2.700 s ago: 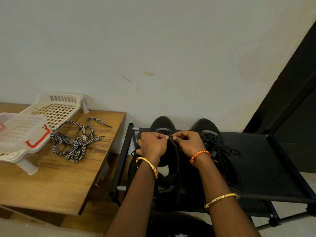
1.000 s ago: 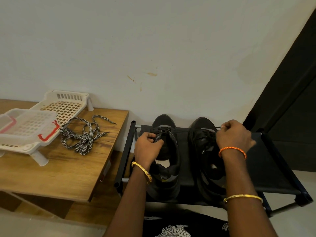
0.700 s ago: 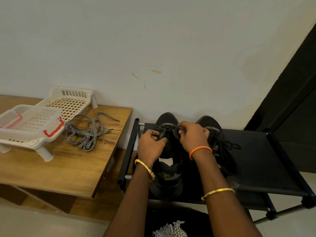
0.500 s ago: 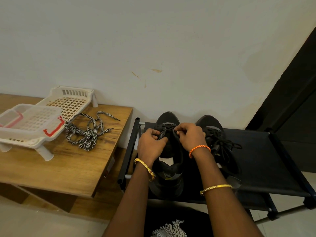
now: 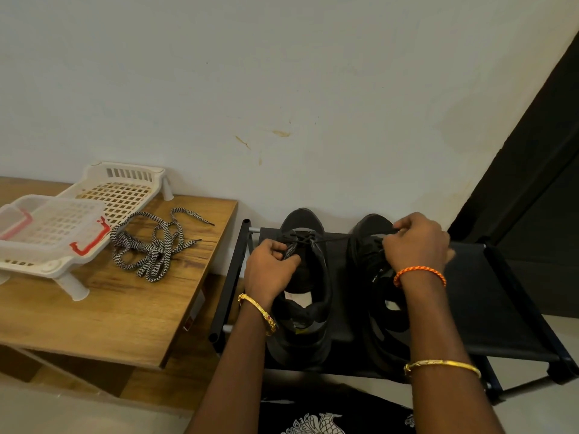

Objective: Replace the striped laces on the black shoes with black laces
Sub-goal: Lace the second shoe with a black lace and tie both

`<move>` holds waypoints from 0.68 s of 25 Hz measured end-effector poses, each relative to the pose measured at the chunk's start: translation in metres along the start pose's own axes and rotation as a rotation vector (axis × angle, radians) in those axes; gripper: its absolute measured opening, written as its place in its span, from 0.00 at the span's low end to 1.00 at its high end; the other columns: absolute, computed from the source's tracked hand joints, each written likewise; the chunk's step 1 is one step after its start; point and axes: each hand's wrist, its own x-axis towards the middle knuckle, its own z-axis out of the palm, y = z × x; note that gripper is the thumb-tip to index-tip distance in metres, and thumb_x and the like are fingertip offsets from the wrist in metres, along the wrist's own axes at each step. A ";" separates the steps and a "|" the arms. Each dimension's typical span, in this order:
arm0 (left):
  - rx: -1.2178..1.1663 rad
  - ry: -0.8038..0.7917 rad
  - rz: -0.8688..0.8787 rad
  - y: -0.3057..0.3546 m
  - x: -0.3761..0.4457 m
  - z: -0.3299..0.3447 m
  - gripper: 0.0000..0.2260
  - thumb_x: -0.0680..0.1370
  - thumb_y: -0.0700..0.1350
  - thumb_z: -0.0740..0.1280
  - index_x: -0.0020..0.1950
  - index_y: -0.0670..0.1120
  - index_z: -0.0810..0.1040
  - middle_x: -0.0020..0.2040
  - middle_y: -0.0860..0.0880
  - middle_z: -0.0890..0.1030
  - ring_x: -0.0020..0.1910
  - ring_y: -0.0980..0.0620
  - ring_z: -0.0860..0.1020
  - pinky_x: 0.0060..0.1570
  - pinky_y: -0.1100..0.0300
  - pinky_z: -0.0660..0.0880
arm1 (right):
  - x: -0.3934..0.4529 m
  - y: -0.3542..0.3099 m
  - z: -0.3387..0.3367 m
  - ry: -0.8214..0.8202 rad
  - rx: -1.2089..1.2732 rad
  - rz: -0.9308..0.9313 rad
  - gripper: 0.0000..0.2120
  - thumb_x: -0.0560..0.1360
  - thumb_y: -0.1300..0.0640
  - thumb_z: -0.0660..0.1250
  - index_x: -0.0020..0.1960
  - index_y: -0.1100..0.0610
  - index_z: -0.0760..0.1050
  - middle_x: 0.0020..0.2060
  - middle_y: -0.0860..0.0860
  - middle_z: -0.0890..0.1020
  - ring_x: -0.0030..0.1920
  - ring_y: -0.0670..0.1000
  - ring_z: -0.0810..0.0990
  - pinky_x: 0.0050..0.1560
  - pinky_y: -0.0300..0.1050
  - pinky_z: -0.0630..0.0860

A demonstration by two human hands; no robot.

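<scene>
Two hands are working the left shoe (image 5: 308,296) on the rack (image 5: 488,308): our left hand (image 5: 269,270) is still pinching its eyelets, while our right hand (image 5: 418,242), beside it half a second ago, is now drawing the black lace (image 5: 341,238) taut rightward, fingers clenched around it. Striped laces (image 5: 150,245) are staying on the table (image 5: 125,314).

Plain off-white wall (image 5: 282,73) with a few yellowish stains, wooden worktop (image 5: 119,314) on the left, dark door (image 5: 539,170) at right.

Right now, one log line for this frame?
step: lacing left black shoe | left hand: steadies it | right hand: pulls black lace taut | striped laces: on wooden table
</scene>
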 end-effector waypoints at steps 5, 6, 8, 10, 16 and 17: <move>0.012 -0.004 0.015 0.001 0.000 0.001 0.10 0.72 0.45 0.72 0.51 0.48 0.75 0.38 0.53 0.77 0.39 0.57 0.77 0.38 0.65 0.74 | -0.016 -0.022 0.036 -0.312 -0.049 -0.249 0.14 0.75 0.61 0.62 0.58 0.53 0.78 0.59 0.55 0.77 0.63 0.57 0.72 0.62 0.51 0.64; 0.019 -0.005 0.017 0.001 0.000 0.001 0.10 0.72 0.45 0.72 0.51 0.48 0.75 0.39 0.52 0.77 0.39 0.57 0.77 0.38 0.65 0.74 | -0.021 -0.027 0.046 -0.403 -0.046 -0.312 0.14 0.76 0.61 0.61 0.60 0.52 0.77 0.57 0.53 0.79 0.63 0.55 0.73 0.63 0.50 0.63; 0.029 -0.006 0.022 0.000 0.001 0.001 0.11 0.72 0.45 0.72 0.51 0.48 0.75 0.40 0.52 0.77 0.39 0.57 0.77 0.37 0.65 0.73 | -0.028 -0.035 0.058 -0.470 -0.034 -0.353 0.12 0.78 0.60 0.61 0.57 0.50 0.79 0.53 0.51 0.81 0.61 0.54 0.74 0.62 0.49 0.60; 0.026 -0.008 0.021 -0.001 0.001 0.000 0.11 0.72 0.45 0.72 0.51 0.48 0.75 0.39 0.52 0.77 0.39 0.58 0.76 0.36 0.66 0.72 | -0.025 -0.035 0.058 -0.418 -0.033 -0.325 0.10 0.77 0.60 0.62 0.49 0.50 0.80 0.49 0.51 0.82 0.58 0.54 0.75 0.59 0.48 0.61; -0.002 -0.003 -0.002 -0.001 0.003 -0.001 0.10 0.72 0.44 0.72 0.51 0.47 0.76 0.38 0.53 0.77 0.37 0.59 0.76 0.34 0.68 0.71 | -0.012 -0.013 0.043 -0.340 0.023 -0.248 0.09 0.74 0.63 0.63 0.40 0.51 0.75 0.45 0.51 0.81 0.53 0.56 0.77 0.60 0.52 0.67; 0.001 -0.005 0.001 -0.001 0.002 -0.001 0.10 0.72 0.44 0.72 0.51 0.48 0.76 0.38 0.53 0.77 0.38 0.59 0.76 0.34 0.68 0.71 | -0.014 -0.013 0.046 -0.360 0.051 -0.281 0.07 0.75 0.61 0.63 0.44 0.50 0.77 0.46 0.51 0.82 0.54 0.56 0.77 0.61 0.52 0.67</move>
